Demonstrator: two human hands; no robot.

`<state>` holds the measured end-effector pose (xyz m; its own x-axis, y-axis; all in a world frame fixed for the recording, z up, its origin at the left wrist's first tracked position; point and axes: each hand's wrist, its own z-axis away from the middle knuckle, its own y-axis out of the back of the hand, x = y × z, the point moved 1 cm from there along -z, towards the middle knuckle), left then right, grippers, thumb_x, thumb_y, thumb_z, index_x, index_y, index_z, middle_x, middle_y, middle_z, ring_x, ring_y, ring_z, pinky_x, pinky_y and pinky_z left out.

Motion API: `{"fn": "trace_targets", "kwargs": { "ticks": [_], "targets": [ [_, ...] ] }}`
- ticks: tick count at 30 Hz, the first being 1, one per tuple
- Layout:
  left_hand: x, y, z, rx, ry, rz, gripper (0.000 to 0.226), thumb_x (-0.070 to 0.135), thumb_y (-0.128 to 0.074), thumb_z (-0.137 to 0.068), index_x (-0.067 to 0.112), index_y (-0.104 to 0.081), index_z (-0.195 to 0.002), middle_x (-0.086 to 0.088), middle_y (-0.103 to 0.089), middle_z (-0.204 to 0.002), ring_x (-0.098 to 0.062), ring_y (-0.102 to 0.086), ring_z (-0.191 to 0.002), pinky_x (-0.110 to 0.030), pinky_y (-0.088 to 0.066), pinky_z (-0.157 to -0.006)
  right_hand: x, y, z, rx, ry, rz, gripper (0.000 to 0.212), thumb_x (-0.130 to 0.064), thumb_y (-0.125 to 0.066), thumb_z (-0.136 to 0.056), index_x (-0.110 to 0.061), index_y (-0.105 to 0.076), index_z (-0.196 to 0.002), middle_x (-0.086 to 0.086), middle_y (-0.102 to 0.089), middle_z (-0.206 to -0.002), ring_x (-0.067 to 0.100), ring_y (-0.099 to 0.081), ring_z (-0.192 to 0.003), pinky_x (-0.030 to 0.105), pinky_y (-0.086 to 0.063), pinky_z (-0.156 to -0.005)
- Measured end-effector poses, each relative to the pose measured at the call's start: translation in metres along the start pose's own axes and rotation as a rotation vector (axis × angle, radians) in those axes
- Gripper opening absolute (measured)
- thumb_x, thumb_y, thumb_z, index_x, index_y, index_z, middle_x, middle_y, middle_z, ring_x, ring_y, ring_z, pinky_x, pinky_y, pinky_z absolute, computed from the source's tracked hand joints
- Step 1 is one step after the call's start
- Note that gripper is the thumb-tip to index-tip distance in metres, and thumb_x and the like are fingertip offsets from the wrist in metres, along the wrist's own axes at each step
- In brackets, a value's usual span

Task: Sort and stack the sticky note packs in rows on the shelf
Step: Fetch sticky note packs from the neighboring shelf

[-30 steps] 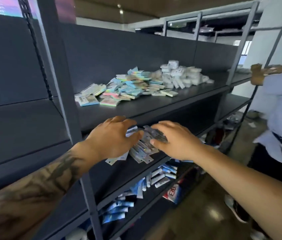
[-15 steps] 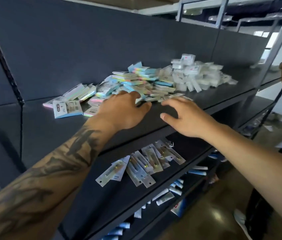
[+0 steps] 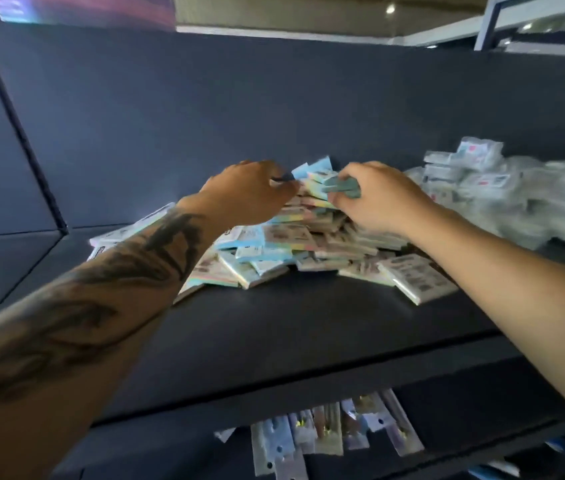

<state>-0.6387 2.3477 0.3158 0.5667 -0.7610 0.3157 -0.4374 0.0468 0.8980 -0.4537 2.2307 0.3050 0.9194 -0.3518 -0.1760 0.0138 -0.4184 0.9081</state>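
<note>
We judge the sorting barely begun; the sticky note packs (image 3: 295, 244) lie in one loose heap at the middle of the shelf (image 3: 291, 327), no row or stack formed yet, so nearly all the work is left; our right hand (image 3: 378, 199) has its fingers curled round a greyish-green pack (image 3: 341, 186) at the heap's top; our left hand (image 3: 250, 190) reaches into the heap beside it, its grip hidden behind the knuckles, so we cannot tell what it holds; blurred white packets (image 3: 503, 188) sit further right.
</note>
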Motion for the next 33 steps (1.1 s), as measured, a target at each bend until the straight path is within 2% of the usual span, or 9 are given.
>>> {"fn": "trace_targets", "kwargs": {
  "ticks": [4,8,11,15,17,20,23,28,33],
  "targets": [
    [0.008,-0.017,-0.035,-0.051,0.069,0.0,0.062,0.077,-0.036,-0.079,0.049,-0.061,-0.129,0.015,-0.06,-0.138,-0.023,-0.056,-0.125,-0.047,-0.044,-0.11,0.018,-0.008,-0.045,-0.027,0.059,-0.043,0.057,-0.069,-0.05,-0.094,-0.027,-0.054,-0.131,0.004,-0.054,-0.136,0.029,-0.056,-0.119,0.05,-0.051,-0.096],
    [0.009,-0.035,-0.05,-0.09,0.167,0.06,0.046,0.057,-0.048,-0.1,0.033,-0.063,-0.137,0.005,-0.062,-0.139,-0.022,-0.056,-0.129,-0.041,-0.042,-0.112,0.02,-0.02,-0.073,-0.074,0.077,-0.09,0.065,-0.077,-0.047,-0.088,-0.029,-0.057,-0.13,0.006,-0.058,-0.138,0.032,-0.058,-0.121,0.048,-0.052,-0.097],
    [0.01,-0.038,-0.051,-0.104,0.175,-0.058,0.037,0.058,-0.042,-0.104,0.045,-0.062,-0.132,0.018,-0.06,-0.127,-0.014,-0.054,-0.117,-0.045,-0.041,-0.112,0.017,-0.03,-0.083,-0.076,0.087,-0.127,0.057,-0.073,-0.051,-0.085,-0.026,-0.065,-0.114,0.005,-0.066,-0.127,0.033,-0.062,-0.112,0.045,-0.054,-0.093],
    [0.014,-0.038,-0.051,-0.014,0.206,-0.109,0.025,0.07,-0.058,-0.09,0.046,-0.058,-0.096,0.019,-0.059,-0.096,-0.015,-0.056,-0.095,-0.038,-0.049,-0.089,0.016,-0.033,-0.091,-0.068,0.071,-0.176,0.039,-0.057,-0.058,-0.077,-0.024,-0.06,-0.098,0.004,-0.067,-0.11,0.034,-0.062,-0.098,0.043,-0.055,-0.086],
    [0.018,-0.04,-0.046,0.059,0.204,-0.126,0.034,0.071,-0.066,-0.084,0.041,-0.054,-0.095,0.019,-0.052,-0.086,-0.014,-0.054,-0.084,-0.034,-0.044,-0.076,0.015,-0.032,-0.092,-0.067,0.07,-0.186,0.034,-0.051,-0.06,-0.077,-0.022,-0.06,-0.095,0.004,-0.066,-0.104,0.034,-0.062,-0.094,0.043,-0.056,-0.083],
    [0.021,-0.039,-0.04,0.128,0.211,-0.147,0.044,0.066,-0.07,-0.081,0.031,-0.064,-0.106,0.008,-0.059,-0.096,-0.02,-0.057,-0.086,-0.033,-0.043,-0.073,0.015,-0.029,-0.089,-0.052,0.079,-0.209,0.029,-0.048,-0.064,-0.077,-0.021,-0.061,-0.088,0.002,-0.066,-0.096,0.032,-0.063,-0.087,0.041,-0.056,-0.078],
    [0.023,-0.035,-0.03,0.175,0.218,-0.101,0.036,0.054,-0.07,-0.083,0.029,-0.067,-0.108,0.005,-0.062,-0.1,-0.024,-0.059,-0.09,-0.033,-0.044,-0.072,0.015,-0.022,-0.079,0.006,0.088,-0.264,0.03,-0.049,-0.066,-0.078,-0.021,-0.063,-0.087,0.0,-0.066,-0.098,0.03,-0.062,-0.088,0.042,-0.057,-0.08],
    [0.025,-0.015,0.009,0.26,0.173,-0.041,0.025,0.047,-0.067,-0.083,0.034,-0.067,-0.105,0.008,-0.066,-0.108,-0.022,-0.061,-0.094,-0.034,-0.052,-0.077,0.009,-0.012,-0.041,0.08,0.159,-0.307,0.028,-0.048,-0.071,-0.082,-0.022,-0.064,-0.091,0.0,-0.063,-0.105,0.025,-0.061,-0.097,0.04,-0.055,-0.084],
    [0.009,0.008,0.091,0.269,0.182,-0.054,0.023,0.047,-0.066,-0.081,0.038,-0.065,-0.103,0.012,-0.061,-0.105,-0.018,-0.059,-0.095,-0.031,-0.047,-0.077,-0.031,-0.007,0.021,0.082,0.229,-0.31,0.024,-0.045,-0.069,-0.083,-0.025,-0.065,-0.096,0.0,-0.065,-0.105,0.024,-0.061,-0.096,0.039,-0.054,-0.081]
  ]
}}
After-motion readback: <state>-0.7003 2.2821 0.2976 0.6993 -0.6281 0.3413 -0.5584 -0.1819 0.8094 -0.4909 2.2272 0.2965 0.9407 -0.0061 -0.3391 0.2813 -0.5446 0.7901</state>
